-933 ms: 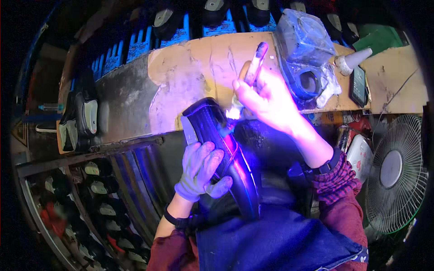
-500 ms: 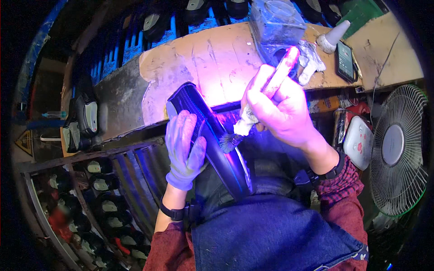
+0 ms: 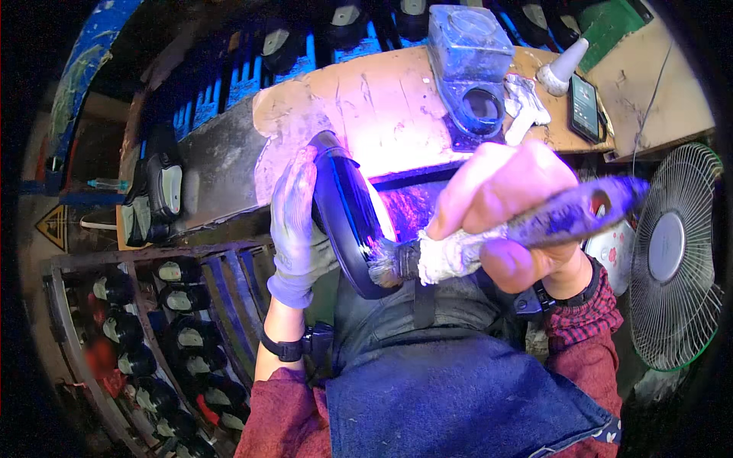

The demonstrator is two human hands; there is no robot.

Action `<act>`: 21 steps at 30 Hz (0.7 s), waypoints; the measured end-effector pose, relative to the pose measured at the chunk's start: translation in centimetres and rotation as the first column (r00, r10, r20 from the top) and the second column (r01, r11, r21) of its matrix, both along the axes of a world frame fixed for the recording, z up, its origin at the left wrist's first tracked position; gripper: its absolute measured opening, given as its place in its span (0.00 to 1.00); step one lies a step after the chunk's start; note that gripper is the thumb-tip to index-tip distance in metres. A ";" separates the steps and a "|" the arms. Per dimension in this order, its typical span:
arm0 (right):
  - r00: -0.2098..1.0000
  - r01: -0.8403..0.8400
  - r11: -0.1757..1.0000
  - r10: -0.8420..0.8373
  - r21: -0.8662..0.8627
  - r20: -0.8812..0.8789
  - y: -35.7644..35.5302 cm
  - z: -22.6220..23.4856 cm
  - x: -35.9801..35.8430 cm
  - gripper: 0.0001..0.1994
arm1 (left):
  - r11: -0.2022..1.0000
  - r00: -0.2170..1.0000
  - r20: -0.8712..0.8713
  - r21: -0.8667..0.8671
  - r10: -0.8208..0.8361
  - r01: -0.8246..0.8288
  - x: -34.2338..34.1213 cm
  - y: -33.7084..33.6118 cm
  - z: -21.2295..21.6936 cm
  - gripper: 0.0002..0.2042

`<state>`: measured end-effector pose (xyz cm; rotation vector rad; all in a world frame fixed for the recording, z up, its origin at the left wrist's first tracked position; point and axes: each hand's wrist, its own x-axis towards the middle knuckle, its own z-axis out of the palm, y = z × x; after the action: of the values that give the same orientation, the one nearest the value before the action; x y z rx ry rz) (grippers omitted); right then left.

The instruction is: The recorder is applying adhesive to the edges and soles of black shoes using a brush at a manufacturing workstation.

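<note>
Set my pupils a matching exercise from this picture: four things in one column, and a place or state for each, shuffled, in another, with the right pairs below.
Things
1. Brush
2. Black shoe
3. Fan
4. Phone

Places and states
A. Lying on the bench beside a pale cone
B. Gripped in the bare right hand
C. Near the picture's right edge
D. Has the gloved left hand against its side

Pairs: 1-B, 2-D, 3-C, 4-A
</note>
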<state>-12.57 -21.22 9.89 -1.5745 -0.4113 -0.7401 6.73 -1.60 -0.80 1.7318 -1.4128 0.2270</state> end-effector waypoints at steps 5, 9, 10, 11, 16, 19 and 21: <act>0.985 0.126 0.954 -0.087 -0.271 0.152 -1.5 2.2 0.6 0.17 | 0.996 0.998 0.059 0.088 0.017 -0.022 0.2 -0.7 3.9 0.47; 0.972 0.196 0.936 -0.145 -0.293 0.186 -2.0 2.8 1.4 0.13 | 0.915 0.825 -0.554 0.382 0.113 0.131 -0.4 -1.0 7.6 0.48; 0.977 0.192 0.944 -0.156 -0.267 0.148 -1.9 2.8 1.5 0.11 | 0.884 0.809 -0.580 0.423 0.095 0.199 -0.6 -0.8 8.4 0.48; 0.981 0.188 0.963 -0.176 -0.191 0.078 -1.8 2.6 1.6 0.08 | 0.858 0.812 -0.583 0.437 0.043 0.269 -0.9 -0.8 9.0 0.47; 0.972 0.224 0.917 -0.234 0.329 -0.009 -1.7 1.9 3.0 0.01 | 0.797 0.601 -0.797 0.401 0.061 0.451 -2.7 -0.5 9.8 0.44; 0.900 0.434 0.897 -0.436 0.083 0.014 -2.9 1.6 4.7 0.04 | 0.801 0.626 -0.780 0.377 0.004 0.465 -3.1 -0.3 9.0 0.45; 0.938 0.346 0.936 -0.346 0.063 -0.007 -3.1 0.9 5.2 0.06 | 0.780 0.569 -0.819 0.403 0.075 0.479 -2.9 -0.3 8.3 0.45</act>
<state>-7.33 -24.30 10.84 -1.6043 -0.1089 -1.0157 3.82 -1.90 7.54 1.7183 -0.9806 -1.1670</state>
